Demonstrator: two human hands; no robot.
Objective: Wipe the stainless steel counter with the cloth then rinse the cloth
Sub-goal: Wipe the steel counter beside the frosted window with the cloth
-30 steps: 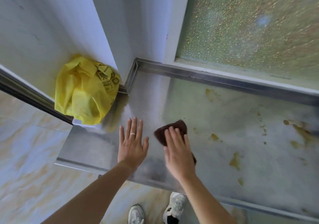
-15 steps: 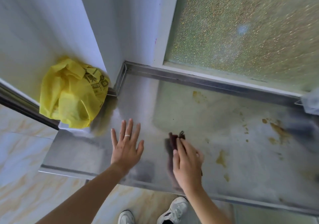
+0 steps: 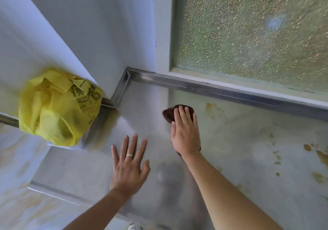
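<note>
Right hand (image 3: 185, 134) just shoved the cloth (image 3: 170, 113) back up toward the rear rail, fingers flat and together on top. Left hand (image 3: 128, 166) stays splayed on the surface (image 3: 142, 105). I reckon the stains (image 3: 317, 156) on the right are still waiting.

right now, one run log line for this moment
step: wiping | right hand: presses dark brown cloth on stainless steel counter | left hand: flat on counter

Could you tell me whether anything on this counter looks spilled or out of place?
Yes: yellow-brown stains are spattered across the counter to the right of the cloth, still unwiped. A crumpled yellow bag also sits at the counter's left corner.
</note>
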